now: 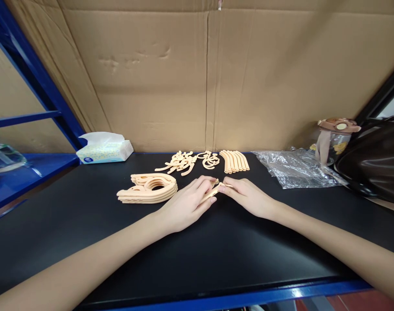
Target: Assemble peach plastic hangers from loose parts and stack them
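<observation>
Over the middle of the table, my left hand (194, 199) is closed around a beige plastic hanger part (207, 197). Opposite it, my right hand (248, 195) pinches a thin beige piece (228, 185) whose end meets the part in my left hand. Fingers hide much of both pieces, and I cannot tell whether they are joined. Just left of my left hand lies a stack of folded beige plastic hangers (145, 199). Beyond my hands are a loose pile of small curved pieces (180, 161), several hook-shaped pieces (211, 160) and a row of curved arm pieces (234, 161).
A tissue pack (104, 149) stands at the back left of the black table (197, 259). Toward the right lie a clear plastic bag (294, 169), a lidded drinking bottle (334, 140) and a dark shiny bag (375, 164). Cardboard (158, 77) walls off the back.
</observation>
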A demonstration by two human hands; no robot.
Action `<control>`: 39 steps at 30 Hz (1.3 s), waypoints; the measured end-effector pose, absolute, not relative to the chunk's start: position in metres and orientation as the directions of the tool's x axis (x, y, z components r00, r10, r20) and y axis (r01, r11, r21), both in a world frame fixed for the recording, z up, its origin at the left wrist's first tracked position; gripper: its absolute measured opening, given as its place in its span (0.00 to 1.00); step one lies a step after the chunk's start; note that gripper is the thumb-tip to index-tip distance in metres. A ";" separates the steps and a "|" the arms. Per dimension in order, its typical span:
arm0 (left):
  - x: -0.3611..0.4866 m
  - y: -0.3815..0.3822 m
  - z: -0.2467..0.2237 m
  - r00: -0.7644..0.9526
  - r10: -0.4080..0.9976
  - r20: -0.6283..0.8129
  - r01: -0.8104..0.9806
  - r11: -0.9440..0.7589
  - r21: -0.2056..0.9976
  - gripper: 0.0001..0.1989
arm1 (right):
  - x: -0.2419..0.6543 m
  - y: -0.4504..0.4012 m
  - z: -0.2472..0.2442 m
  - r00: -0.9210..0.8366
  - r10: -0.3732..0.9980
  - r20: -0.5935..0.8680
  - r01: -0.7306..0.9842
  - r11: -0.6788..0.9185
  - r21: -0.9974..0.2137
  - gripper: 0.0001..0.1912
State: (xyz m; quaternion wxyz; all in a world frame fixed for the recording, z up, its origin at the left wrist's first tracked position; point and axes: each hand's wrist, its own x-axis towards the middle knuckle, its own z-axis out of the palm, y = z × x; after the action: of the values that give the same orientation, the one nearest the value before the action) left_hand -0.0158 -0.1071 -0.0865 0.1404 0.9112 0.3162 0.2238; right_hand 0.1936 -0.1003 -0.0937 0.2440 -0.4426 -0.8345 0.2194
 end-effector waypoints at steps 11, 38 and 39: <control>-0.018 -0.106 -0.089 0.720 0.632 0.286 0.521 -0.765 0.379 0.16 | 0.194 -0.101 -0.090 -0.502 0.833 0.231 0.664 0.543 -0.515 0.23; -0.019 -0.104 -0.093 0.763 0.584 0.276 0.490 -0.802 0.342 0.17 | 0.198 -0.103 -0.088 -0.588 0.795 0.151 0.794 0.603 -0.081 0.22; -0.019 -0.104 -0.092 0.760 0.587 0.277 0.489 -0.799 0.350 0.17 | 0.197 -0.104 -0.087 -0.588 0.794 0.156 0.798 0.600 -0.048 0.22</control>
State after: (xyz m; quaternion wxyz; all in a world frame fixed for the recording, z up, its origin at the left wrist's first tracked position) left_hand -0.0191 -0.1039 -0.0922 0.1294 0.9292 0.2897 0.1894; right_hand 0.1970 -0.1040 -0.0870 0.0805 -0.4469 -0.8908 -0.0135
